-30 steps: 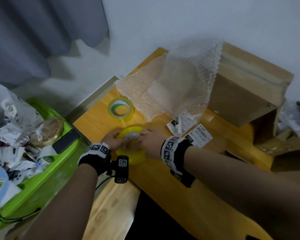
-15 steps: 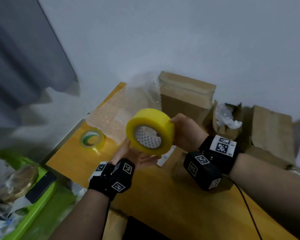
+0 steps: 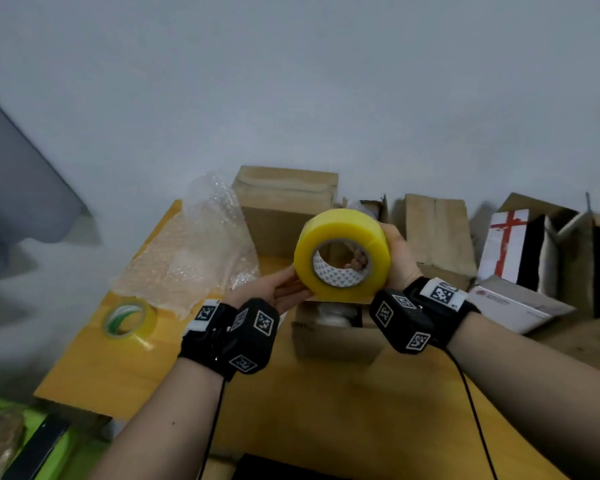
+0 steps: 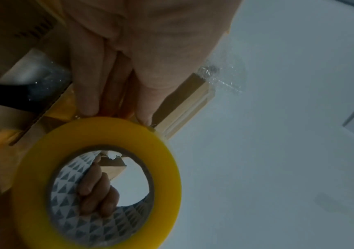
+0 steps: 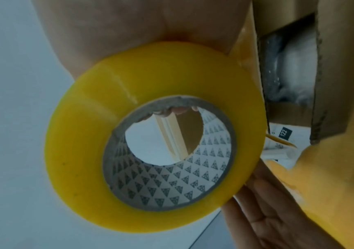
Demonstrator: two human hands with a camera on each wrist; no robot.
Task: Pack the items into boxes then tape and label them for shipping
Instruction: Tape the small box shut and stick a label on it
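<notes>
The fingers [image 4: 96, 190] of the right hand [image 3: 397, 258] were curled through the core of the large yellow tape roll [image 3: 342, 254], their tips showing against the triangle-printed inner lining, so that hand gripped the roll from its right side. The left hand [image 3: 274, 289] lay palm up under the roll's lower left edge, its fingers [image 4: 86, 79] straight and close together, their tips touching the yellow rim without wrapping round it. The roll was held in the air on its edge, its hole facing the head camera, above a small open cardboard box [image 3: 333, 336] that stood on the yellow wooden table [image 3: 118, 368]. White wrapped contents showed inside that box. A second, smaller tape roll [image 3: 129, 318] with a green-and-white core lay flat near the table's left end, well apart from the hands. A crumpled sheet of bubble wrap [image 3: 194, 251] rested just behind it, leaning against a closed cardboard box [image 3: 284, 199] by the wall. Further closed and open boxes stood along the wall to the right, one holding a white carton with a red cross mark [image 3: 506, 244]. In the right wrist view a printed shipping label [image 5: 286, 136] lay on the table beside the open box.
</notes>
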